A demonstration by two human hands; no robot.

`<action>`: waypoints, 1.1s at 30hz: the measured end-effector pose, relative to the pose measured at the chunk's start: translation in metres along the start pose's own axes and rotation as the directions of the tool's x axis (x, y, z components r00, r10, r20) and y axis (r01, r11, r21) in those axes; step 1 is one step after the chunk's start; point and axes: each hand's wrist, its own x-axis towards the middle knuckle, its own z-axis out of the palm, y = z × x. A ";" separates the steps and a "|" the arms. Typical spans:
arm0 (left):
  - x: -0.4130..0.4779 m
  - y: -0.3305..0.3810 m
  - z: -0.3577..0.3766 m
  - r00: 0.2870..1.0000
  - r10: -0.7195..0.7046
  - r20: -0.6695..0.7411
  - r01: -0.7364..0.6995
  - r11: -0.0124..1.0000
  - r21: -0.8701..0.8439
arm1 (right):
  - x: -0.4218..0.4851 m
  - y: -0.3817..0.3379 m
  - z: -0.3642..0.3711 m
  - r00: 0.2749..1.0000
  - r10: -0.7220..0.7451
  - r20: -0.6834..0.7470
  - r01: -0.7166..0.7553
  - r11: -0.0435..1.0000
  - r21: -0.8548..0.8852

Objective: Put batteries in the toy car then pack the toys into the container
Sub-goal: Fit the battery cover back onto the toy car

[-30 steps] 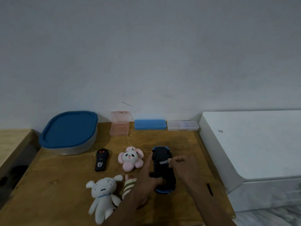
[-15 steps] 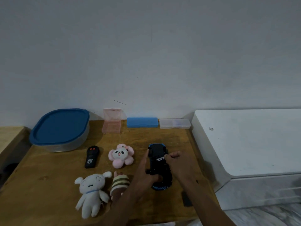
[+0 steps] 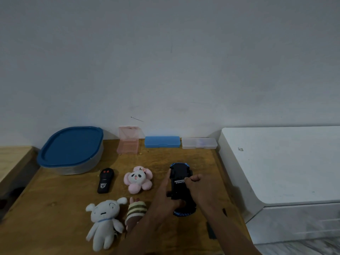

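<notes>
Car (image 3: 181, 183) belly-up, long axis pointing away — left hand (image 3: 165, 201) grips its left flank, right hand (image 3: 200, 190) pinches its middle, fingers curled.

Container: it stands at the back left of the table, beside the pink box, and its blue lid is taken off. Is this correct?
Not entirely. The head view shows the blue lid on the container, covering it, not taken off. The rest is right: it stands at the back left of the table, beside the pink box.
</notes>
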 end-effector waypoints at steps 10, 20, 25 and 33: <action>0.006 -0.012 -0.024 0.999 0.022 -0.036 -0.020 0.999 0.045 | 0.002 -0.020 0.019 0.994 -0.104 -0.014 0.100 0.982 -0.161; 0.016 -0.015 -0.034 0.998 0.037 -0.048 -0.037 0.999 -0.012 | 0.006 -0.028 0.034 0.993 -0.120 -0.022 0.111 0.966 -0.232; 0.020 -0.015 -0.036 0.999 0.034 -0.038 -0.034 0.999 -0.010 | 0.011 -0.032 0.035 0.993 -0.118 -0.013 0.110 0.955 -0.277; 0.019 -0.012 -0.036 0.998 0.059 -0.031 -0.059 0.998 0.010 | 0.006 -0.031 0.039 0.986 -0.161 0.037 0.164 0.926 -0.340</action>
